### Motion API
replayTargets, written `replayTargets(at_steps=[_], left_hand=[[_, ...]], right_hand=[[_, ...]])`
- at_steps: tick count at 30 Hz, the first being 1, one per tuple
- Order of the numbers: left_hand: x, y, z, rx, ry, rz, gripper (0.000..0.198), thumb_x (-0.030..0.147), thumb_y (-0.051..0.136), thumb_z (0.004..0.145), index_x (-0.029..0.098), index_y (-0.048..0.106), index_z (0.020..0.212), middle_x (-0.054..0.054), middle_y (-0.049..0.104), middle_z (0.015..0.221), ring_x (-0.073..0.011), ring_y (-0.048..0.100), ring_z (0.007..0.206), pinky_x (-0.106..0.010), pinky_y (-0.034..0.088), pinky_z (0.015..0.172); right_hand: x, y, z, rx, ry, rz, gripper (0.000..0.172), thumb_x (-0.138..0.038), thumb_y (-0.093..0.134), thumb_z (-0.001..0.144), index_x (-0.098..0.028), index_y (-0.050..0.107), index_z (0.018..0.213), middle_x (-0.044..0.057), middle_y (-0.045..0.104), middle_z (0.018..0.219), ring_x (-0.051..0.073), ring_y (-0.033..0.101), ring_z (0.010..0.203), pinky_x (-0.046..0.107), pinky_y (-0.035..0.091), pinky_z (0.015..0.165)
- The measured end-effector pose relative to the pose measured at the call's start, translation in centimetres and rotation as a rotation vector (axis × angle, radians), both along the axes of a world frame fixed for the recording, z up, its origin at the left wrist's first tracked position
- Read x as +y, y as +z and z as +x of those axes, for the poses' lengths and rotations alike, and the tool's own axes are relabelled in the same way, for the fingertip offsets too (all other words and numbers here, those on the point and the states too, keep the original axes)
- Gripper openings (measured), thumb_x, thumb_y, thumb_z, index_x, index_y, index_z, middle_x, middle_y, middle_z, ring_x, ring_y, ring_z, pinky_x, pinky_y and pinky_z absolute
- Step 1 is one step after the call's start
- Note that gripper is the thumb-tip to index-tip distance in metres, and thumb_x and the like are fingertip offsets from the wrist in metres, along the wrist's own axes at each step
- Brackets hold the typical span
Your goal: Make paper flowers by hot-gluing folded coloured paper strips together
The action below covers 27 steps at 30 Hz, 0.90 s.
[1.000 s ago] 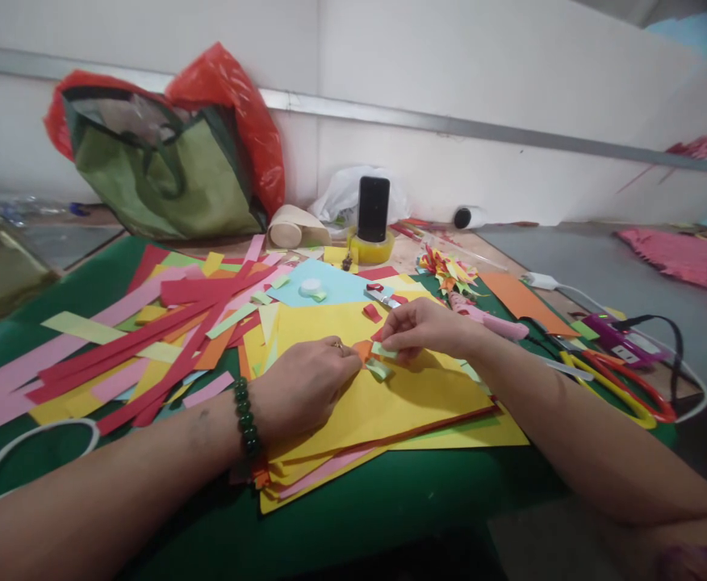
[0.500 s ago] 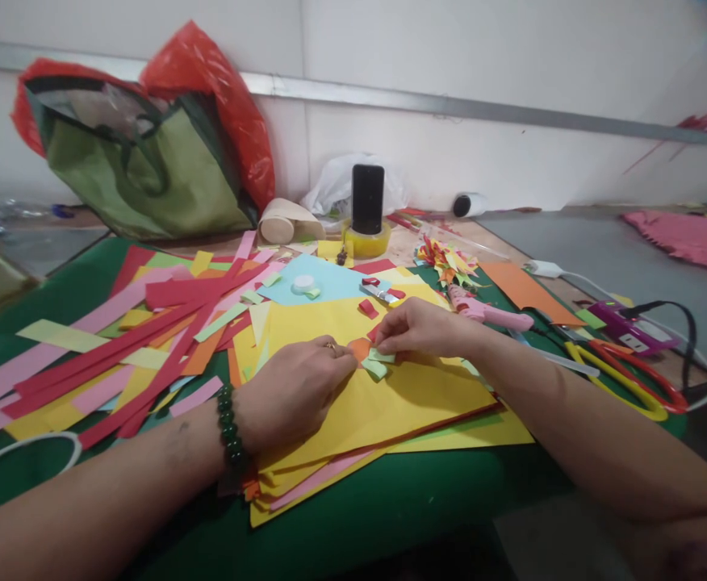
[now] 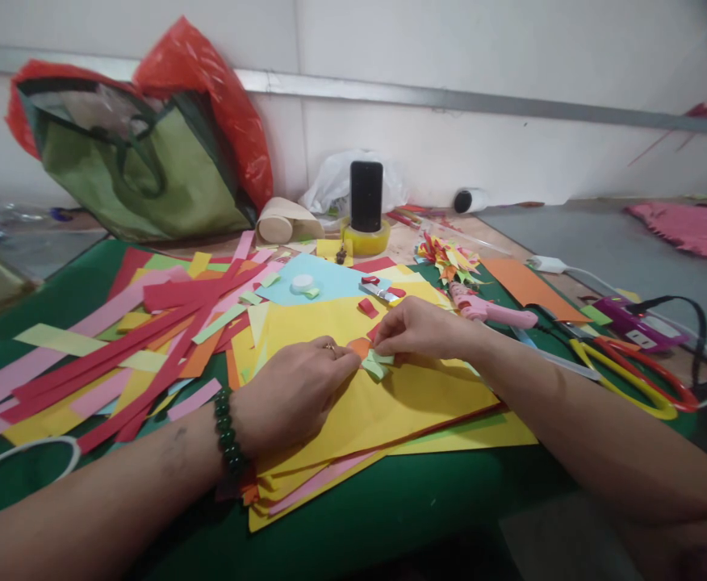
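My left hand [image 3: 305,391] rests on a stack of yellow paper sheets [image 3: 414,407], its fingers curled together and the tips at the edge of a small orange paper piece [image 3: 361,347]. Opposite it, my right hand [image 3: 420,329] pinches a small light green paper piece [image 3: 382,357]. Just below lies another light green piece [image 3: 375,371], touching or overlapping the first; I cannot tell which. Small red paper pieces [image 3: 367,307] sit beyond my fingers. A metal-bladed cutter [image 3: 379,290] lies behind them on the sheets.
Paper strips [image 3: 165,323] in several colours spread across the left. To the right are a pink glue gun [image 3: 492,311], scissors [image 3: 625,379] and a purple box with a cable [image 3: 637,323]. A phone [image 3: 366,196] stands in a yellow tape roll [image 3: 369,240]. A green bag [image 3: 141,173] stands back left.
My right fingers have shifted the light green piece very slightly left and down, against the other green piece. My left hand stays almost in place.
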<state>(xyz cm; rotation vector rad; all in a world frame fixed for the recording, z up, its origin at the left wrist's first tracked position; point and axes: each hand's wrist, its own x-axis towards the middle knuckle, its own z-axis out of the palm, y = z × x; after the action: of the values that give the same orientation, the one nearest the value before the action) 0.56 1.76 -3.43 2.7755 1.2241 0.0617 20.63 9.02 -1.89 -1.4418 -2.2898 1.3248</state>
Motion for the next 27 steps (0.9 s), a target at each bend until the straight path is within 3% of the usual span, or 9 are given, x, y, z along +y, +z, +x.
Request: replayTargets(at_steps=[5,14,27], left_hand=[[0.0,0.11,0.07,0.013,0.001,-0.001,0.025,0.008,0.041,0.087,0.019,0.056,0.103,-0.008,0.066,0.096,-0.0221,0.059,0.089,-0.03,0.048,0.07],[0.42,-0.18,0.31,0.019,-0.017,0.007,0.05,0.005,0.044,0.082,0.022,0.048,0.129,-0.008,0.062,0.101,-0.023,0.054,0.089,-0.034,0.049,0.074],[0.59,0.14,0.93,0.051,-0.009,0.033,0.043,0.001,0.043,0.081,0.02,0.058,0.116,-0.007,0.058,0.093,-0.0219,0.051,0.083,-0.033,0.047,0.07]], right_hand=[[-0.04,0.03,-0.11,-0.027,0.004,0.02,0.008,-0.019,0.065,0.067,-0.015,0.071,0.063,0.0,0.064,0.056,0.01,0.054,0.052,0.02,0.039,0.048],[0.06,-0.28,-0.2,-0.061,0.004,0.04,0.011,-0.019,0.063,0.067,-0.015,0.073,0.068,0.003,0.067,0.059,0.012,0.058,0.053,0.021,0.04,0.047],[-0.57,0.48,-0.32,-0.146,0.081,0.159,0.017,-0.022,0.056,0.074,-0.015,0.07,0.066,0.0,0.061,0.053,0.011,0.051,0.051,0.022,0.034,0.047]])
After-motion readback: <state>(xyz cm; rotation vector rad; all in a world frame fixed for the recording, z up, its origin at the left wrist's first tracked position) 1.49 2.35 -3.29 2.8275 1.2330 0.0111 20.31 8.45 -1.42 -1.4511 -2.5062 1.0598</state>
